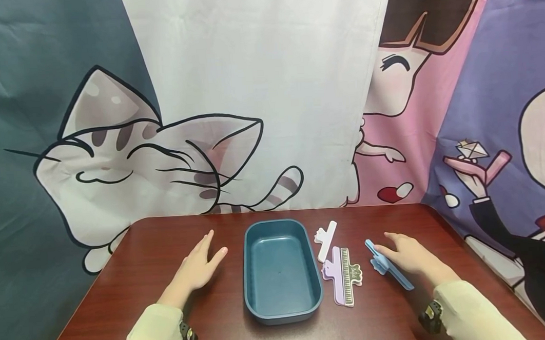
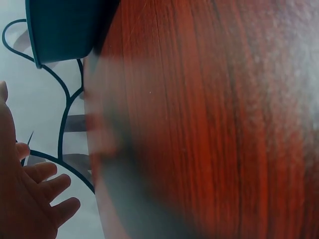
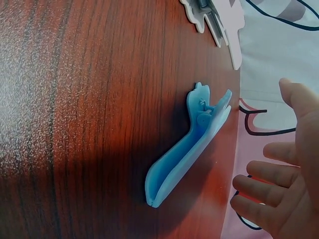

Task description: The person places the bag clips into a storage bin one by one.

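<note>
My left hand [image 1: 195, 268] hovers left of a blue-green rectangular bin [image 1: 284, 313], fingers extended and holding nothing. To the right, my right hand [image 1: 411, 255] is held over the table near a blue sealing clip [image 1: 388, 264]; the right wrist view shows a space between the fingers [image 3: 259, 189] and the clip. Between the bin and that clip lie a white clip [image 1: 326, 241], a lilac clip [image 1: 337, 277] and a dark green clip with pale edging [image 1: 352, 276]. The lilac and green ones lie side by side, touching or nearly so.
Everything rests on a reddish-brown wooden table [image 1: 220, 327] with rounded far corners. Directly behind its far edge hangs a cloth [image 1: 267, 62] printed with a cartoon cat and figures. Each wrist carries a small dark camera; pale sleeves cover the forearms.
</note>
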Tool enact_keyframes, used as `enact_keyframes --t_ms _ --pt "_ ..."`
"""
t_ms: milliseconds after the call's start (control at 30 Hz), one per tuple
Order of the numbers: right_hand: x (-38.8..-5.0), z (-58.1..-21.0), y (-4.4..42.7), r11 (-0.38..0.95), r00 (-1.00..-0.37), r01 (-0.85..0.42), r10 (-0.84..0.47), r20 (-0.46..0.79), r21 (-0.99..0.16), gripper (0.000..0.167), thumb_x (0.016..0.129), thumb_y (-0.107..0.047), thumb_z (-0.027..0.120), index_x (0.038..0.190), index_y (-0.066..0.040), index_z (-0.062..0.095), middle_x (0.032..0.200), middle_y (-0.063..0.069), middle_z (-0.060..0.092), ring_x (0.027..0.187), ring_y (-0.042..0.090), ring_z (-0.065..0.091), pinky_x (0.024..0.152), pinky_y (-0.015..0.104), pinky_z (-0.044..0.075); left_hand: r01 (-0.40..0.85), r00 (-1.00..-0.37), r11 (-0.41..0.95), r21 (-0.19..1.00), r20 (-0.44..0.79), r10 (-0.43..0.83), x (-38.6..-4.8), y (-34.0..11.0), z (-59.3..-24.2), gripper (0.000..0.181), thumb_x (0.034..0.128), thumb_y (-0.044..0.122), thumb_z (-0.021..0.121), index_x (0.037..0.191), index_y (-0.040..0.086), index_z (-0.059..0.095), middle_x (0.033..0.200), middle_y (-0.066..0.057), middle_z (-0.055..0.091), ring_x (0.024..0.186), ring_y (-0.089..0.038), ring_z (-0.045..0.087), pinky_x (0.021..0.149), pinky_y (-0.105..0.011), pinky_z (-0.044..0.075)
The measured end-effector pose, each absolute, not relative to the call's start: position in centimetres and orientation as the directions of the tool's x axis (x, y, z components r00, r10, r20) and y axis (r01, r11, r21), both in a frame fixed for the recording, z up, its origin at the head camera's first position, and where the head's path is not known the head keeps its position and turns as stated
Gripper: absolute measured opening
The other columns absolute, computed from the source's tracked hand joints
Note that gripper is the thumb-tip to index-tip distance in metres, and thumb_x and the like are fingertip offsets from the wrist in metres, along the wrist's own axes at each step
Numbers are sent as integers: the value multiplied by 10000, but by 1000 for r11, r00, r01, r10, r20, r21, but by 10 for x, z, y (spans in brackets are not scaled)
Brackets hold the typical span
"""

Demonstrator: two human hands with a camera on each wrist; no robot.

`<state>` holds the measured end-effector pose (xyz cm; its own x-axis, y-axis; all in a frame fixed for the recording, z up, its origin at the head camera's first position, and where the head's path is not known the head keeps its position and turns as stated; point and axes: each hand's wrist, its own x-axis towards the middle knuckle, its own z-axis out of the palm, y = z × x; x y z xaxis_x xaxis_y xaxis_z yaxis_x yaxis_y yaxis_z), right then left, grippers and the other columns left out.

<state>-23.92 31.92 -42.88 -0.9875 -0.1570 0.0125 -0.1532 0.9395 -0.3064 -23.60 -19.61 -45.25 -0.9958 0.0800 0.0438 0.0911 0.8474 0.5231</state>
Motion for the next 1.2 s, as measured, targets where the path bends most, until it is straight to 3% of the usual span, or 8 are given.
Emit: enact_keyframes --t_ms 600,1200 --pt "-238 -434 319 933 -981 -195 -186 60 -302 687 882 -485 577 1216 114 545 1188 316 574 1144 484 505 945 616 410 97 -995 818 567 47 86 -235 -188 -458 857 902 665 366 1494 60 231 1504 -219 309 1374 -405 311 1100 -593 268" --pt "-233 -432 316 926 -978 -204 -205 31 -317 676 782 -445 712 1178 86 579 1136 281 604 1060 432 559 883 584 469 90 -996 789 607 50 75 -234 -181 -460 836 909 653 369 1479 48 270 1487 -220 340 1369 -402 322 1101 -585 275"
